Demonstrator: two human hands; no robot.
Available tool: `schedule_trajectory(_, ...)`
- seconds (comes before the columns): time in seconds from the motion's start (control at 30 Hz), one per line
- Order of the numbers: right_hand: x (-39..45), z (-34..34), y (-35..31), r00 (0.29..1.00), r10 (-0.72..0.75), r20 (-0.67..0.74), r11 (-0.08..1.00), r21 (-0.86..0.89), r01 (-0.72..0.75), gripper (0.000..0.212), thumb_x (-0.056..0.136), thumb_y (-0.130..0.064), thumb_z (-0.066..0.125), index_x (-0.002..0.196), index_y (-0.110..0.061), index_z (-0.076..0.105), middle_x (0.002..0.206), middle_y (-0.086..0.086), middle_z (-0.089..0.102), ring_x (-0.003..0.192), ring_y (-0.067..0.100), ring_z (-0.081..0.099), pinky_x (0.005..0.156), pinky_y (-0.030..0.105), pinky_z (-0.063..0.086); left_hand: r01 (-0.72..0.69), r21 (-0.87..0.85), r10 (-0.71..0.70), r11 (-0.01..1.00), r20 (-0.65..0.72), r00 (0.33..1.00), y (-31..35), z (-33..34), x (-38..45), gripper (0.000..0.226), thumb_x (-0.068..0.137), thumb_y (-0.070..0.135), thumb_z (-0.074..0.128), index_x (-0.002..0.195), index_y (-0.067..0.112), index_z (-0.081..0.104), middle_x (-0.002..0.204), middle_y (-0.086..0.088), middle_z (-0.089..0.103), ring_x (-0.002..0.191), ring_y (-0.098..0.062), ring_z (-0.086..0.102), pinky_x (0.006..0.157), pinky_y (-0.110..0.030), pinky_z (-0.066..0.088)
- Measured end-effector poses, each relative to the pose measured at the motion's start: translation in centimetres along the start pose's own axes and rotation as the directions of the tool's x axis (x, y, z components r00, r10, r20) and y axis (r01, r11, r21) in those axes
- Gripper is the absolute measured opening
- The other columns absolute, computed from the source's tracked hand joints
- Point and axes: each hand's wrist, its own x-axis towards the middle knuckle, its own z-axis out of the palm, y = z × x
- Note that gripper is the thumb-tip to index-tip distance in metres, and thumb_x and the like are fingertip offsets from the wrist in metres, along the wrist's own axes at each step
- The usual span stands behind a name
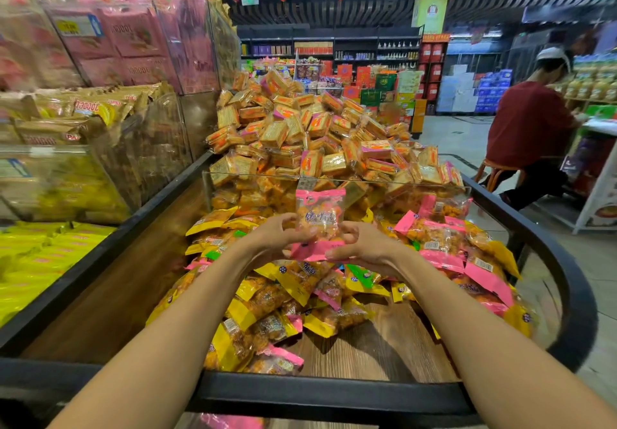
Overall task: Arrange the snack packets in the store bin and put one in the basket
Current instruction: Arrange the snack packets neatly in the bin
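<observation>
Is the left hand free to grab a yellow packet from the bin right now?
Probably not: the left hand and right hand both hold up a pink packet. Yellow packets lie uncovered just below.

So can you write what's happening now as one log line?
left hand: holds pink packet | right hand: holds same packet | packet: upright above bin pile | basket: not in view

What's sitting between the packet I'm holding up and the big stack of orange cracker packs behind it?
In the head view, a clear plastic divider stands between the pink packet and the cracker pile.
</observation>
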Motion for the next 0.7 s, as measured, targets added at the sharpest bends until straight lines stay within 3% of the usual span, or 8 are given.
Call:
schedule_trajectory(0.1, 0.2, 0.6, 0.1, 1.0, -0.004, 0.013, 0.999, 0.033, 0.003, 0.082, 0.078, 0.016, 0.065, 0.147, 0.002, 0.023, 0.146, 0.024, 0.036, 0.114, 0.034, 0.058, 0.077, 0.035, 0.059, -0.061, 0.016, 0.062, 0.998, -0.1, 0.993, -0.4, -0.1, 0.5, 0.062, 0.08, 0.018, 0.073, 0.134, 0.015, 0.044, 0.127, -0.014, 0.057, 0.1, -0.026, 0.063, 0.06, -0.031, 0.052)
schedule_trajectory(0.2, 0.3, 0.6, -0.2, 0.996, -0.051, -0.073, 0.998, -0.04, 0.048, 0.066, 0.083, 0.009, 0.065, 0.142, 0.001, 0.035, 0.13, 0.023, 0.053, 0.096, 0.026, 0.065, 0.071, 0.029, 0.06, -0.092, -0.012, 0.086, 0.996, -0.253, 0.964, -0.7, -0.7, 1.0, 0.059, 0.081, 0.014, 0.072, 0.133, 0.015, 0.044, 0.113, -0.01, 0.058, 0.094, -0.026, 0.063, 0.07, -0.036, 0.052)
schedule_trajectory(0.27, 0.1, 0.0, -0.3, 0.984, -0.098, -0.148, 0.994, -0.072, 0.088, 0.052, 0.087, 0.001, 0.064, 0.135, 0.0, 0.044, 0.118, 0.02, 0.061, 0.085, 0.025, 0.068, 0.073, 0.03, 0.059, -0.094, 0.009, 0.092, 0.996, -0.333, 0.938, -1.0, -1.6, 1.5, 0.059, 0.083, 0.013, 0.071, 0.135, 0.014, 0.043, 0.104, -0.008, 0.057, 0.092, -0.026, 0.061, 0.068, -0.033, 0.051)
schedule_trajectory(0.37, -0.3, -1.4, -0.8, 0.963, -0.11, -0.248, 0.989, -0.119, 0.082, 0.041, 0.09, -0.003, 0.062, 0.129, -0.001, 0.051, 0.115, 0.017, 0.064, 0.088, 0.028, 0.069, 0.074, 0.031, 0.057, -0.045, 0.213, 0.135, 0.976, -0.427, 0.894, -2.0, -3.5, 2.1, 0.053, 0.087, 0.01, 0.067, 0.135, 0.008, 0.046, 0.119, -0.011, 0.054, 0.094, -0.022, 0.057, 0.068, -0.027, 0.048)
schedule_trajectory(0.5, -0.8, -3.3, -1.8, 0.938, -0.185, -0.292, 0.959, -0.262, 0.108, 0.028, 0.09, -0.002, 0.06, 0.119, -0.005, 0.059, 0.109, 0.015, 0.067, 0.085, 0.023, 0.067, 0.075, 0.032, 0.056, 0.127, 0.557, 0.176, 0.821, -0.458, 0.872, -3.7, -5.4, 2.5, 0.041, 0.09, 0.018, 0.063, 0.13, 0.011, 0.055, 0.125, -0.012, 0.059, 0.113, -0.032, 0.056, 0.091, -0.04, 0.046)
schedule_trajectory(0.6, -1.3, -5.0, -1.6, 0.91, -0.29, -0.297, 0.848, -0.521, 0.1, 0.018, 0.09, -0.005, 0.061, 0.106, -0.013, 0.064, 0.1, 0.01, 0.068, 0.086, 0.022, 0.067, 0.08, 0.039, 0.056, 0.171, 0.699, 0.246, 0.694, -0.454, 0.856, -5.1, -6.1, 3.1, 0.047, 0.091, 0.032, 0.061, 0.131, 0.01, 0.053, 0.127, -0.012, 0.059, 0.115, -0.032, 0.055, 0.093, -0.041, 0.045)
schedule_trajectory(0.7, -1.8, -7.2, -0.7, 0.891, -0.351, -0.289, 0.672, -0.74, 0.024, 0.017, 0.089, -0.008, 0.062, 0.105, -0.011, 0.067, 0.1, 0.009, 0.068, 0.091, 0.023, 0.065, 0.083, 0.042, 0.054, 0.124, 0.725, 0.288, 0.678, -0.417, 0.862, -6.0, -6.4, 3.7, 0.059, 0.089, 0.032, 0.064, 0.139, 0.007, 0.044, 0.134, -0.014, 0.054, 0.12, -0.032, 0.051, 0.098, -0.043, 0.043)
